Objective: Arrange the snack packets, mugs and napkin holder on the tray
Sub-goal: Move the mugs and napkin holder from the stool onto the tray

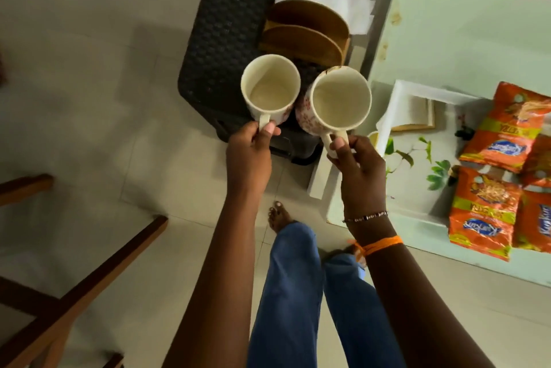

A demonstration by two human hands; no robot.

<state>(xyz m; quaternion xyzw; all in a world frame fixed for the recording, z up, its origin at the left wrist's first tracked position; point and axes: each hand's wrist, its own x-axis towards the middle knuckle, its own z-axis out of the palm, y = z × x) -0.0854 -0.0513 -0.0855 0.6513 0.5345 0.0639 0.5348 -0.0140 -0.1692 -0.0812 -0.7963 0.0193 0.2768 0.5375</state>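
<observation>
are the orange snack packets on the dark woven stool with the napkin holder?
No, the orange snack packets lie on the pale green table; only the wooden napkin holder sits on the dark woven stool.

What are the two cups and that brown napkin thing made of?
Left mug and right mug: probably glazed ceramic, since they look smooth, cream inside, with red flower prints outside. Napkin holder: looks like wood, brown with a matte, grainy surface, though it could be bamboo.

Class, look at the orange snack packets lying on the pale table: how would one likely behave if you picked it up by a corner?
One snack packet would probably sag and crinkle, since its shiny film looks thin and creased. It likely feels light for its size, being puffed rather than packed flat. The glossy surface may slip, so a pinch seems safer than a loose grasp.
</observation>
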